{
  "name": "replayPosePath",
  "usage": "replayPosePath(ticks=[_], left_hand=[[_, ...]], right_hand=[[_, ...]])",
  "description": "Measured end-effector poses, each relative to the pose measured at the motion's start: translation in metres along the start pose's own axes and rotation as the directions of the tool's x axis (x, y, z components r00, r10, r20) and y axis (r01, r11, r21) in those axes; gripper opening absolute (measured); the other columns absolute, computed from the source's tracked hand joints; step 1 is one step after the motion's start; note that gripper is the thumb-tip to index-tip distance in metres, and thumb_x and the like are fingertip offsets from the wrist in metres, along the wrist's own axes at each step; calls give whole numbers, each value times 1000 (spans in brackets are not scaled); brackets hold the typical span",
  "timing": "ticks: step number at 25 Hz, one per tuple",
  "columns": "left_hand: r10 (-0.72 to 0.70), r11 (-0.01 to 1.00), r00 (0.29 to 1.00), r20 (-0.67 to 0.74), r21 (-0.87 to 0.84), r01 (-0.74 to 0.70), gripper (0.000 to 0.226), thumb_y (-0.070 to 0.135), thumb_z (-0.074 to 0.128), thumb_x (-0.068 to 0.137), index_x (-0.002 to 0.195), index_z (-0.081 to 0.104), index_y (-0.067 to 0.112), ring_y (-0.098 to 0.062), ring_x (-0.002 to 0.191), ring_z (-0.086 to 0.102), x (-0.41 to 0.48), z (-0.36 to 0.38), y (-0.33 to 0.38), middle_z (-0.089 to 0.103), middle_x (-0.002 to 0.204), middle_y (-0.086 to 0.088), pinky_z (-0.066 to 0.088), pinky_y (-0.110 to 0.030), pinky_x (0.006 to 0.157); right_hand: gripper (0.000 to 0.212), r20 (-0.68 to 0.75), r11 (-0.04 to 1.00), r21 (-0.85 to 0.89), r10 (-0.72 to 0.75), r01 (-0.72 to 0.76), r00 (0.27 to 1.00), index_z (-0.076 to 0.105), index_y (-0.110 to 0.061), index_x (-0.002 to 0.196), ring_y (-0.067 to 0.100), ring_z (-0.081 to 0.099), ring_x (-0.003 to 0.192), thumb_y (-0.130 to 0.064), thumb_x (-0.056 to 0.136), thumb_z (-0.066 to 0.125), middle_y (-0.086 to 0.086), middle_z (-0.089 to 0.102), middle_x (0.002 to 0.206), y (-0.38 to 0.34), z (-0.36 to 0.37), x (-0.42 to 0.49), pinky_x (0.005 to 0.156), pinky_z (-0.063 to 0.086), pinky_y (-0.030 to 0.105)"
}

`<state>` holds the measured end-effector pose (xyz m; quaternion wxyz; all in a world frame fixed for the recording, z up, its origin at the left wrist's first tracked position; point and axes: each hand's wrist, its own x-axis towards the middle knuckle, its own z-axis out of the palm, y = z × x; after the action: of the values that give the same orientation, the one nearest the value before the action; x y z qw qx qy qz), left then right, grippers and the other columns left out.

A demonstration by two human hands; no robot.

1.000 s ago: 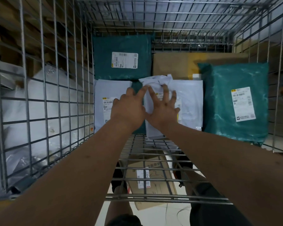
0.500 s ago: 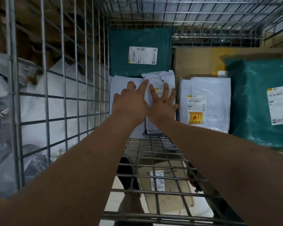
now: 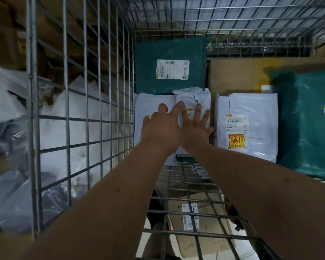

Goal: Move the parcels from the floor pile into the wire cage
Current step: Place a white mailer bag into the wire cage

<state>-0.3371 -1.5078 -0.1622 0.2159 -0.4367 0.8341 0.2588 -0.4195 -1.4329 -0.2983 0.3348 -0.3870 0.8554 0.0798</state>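
Both arms reach into the wire cage point(image 3: 186, 177). My left hand point(image 3: 160, 126) lies flat with spread fingers on a white mailer point(image 3: 154, 104) at the cage's left wall. My right hand point(image 3: 196, 125) presses with straight fingers on a crumpled white parcel point(image 3: 194, 97) beside it. Another white mailer point(image 3: 246, 117) with a yellow and red sticker lies to the right. A teal mailer point(image 3: 169, 51) stands behind, a second teal mailer point(image 3: 308, 124) sits at the far right, and a brown carton point(image 3: 236, 76) lies at the back.
The cage's left wire wall point(image 3: 83, 113) stands close by, with white and grey plastic bags point(image 3: 11, 147) and cartons outside it. Through the mesh floor I see a labelled cardboard box point(image 3: 193, 220) on the ground and my legs.
The crumpled white parcel has slid left under my hands, from over the stickered mailer to beside the left one. The view has shifted left, and the stickered mailer now lies uncovered.
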Motion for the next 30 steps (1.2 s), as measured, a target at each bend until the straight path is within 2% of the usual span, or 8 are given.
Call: replayPosePath(ticks=[4,8,11,16,18,21,25,30], left_hand=[[10,1000,1000,2,-3,-10,73,30,51,100,161,11,38,-30,123,50,-7,-1,-1,37,146,-9,37,-43,102],[17,1000,1000,-15,1,-17,72,31,50,101,162,10,37,-31,121,51,-15,-5,-7,37,145,-10,43,-45,99],[53,999,998,-38,1,-53,70,30,48,102,161,11,35,-32,121,51,-26,-13,-8,38,146,-12,44,-48,101],[130,991,989,-70,31,-128,69,30,49,102,162,15,35,-35,131,46,-63,-47,1,34,152,-14,42,-53,105],[162,986,984,-73,59,-157,68,32,49,102,161,16,36,-37,133,45,-78,-65,15,36,150,-14,41,-54,107],[189,980,977,-99,90,-180,65,31,49,102,160,20,35,-38,130,48,-113,-91,37,39,146,-14,42,-55,105],[140,986,981,-137,113,-124,59,31,48,101,158,30,31,-36,132,45,-161,-92,71,44,144,-13,38,-52,108],[10,990,966,-259,-136,-47,55,35,54,99,152,42,32,-33,128,50,-207,-82,97,53,141,-12,42,-48,106]], right_hand=[[103,144,999,-46,10,-3,989,-32,-45,151,46,-14,152,-67,94,51,8,-30,165,-1,-18,11,104,28,76],[101,122,991,-126,-38,54,992,-27,-45,153,45,-8,153,-66,94,52,8,-25,167,9,-42,-5,108,31,70],[95,89,978,-137,-148,159,985,-21,-46,156,41,2,154,-61,96,53,8,-19,168,16,-69,-30,113,26,63],[83,-10,902,-142,-413,408,911,8,-41,161,37,31,146,-53,96,58,12,11,168,22,-133,-101,107,40,52],[80,-23,904,-163,-404,396,914,15,-42,160,37,33,145,-56,94,59,10,19,166,28,-162,-131,107,41,53],[79,32,930,-187,-318,318,948,19,-45,159,36,32,146,-62,92,58,9,19,166,41,-202,-178,111,36,54],[77,96,927,-201,-302,316,948,29,-42,156,34,42,140,-67,90,58,7,32,161,69,-232,-223,109,40,52],[77,55,879,-29,-474,476,879,23,-29,161,31,45,137,-56,97,57,11,40,156,91,-261,-266,105,41,38]])
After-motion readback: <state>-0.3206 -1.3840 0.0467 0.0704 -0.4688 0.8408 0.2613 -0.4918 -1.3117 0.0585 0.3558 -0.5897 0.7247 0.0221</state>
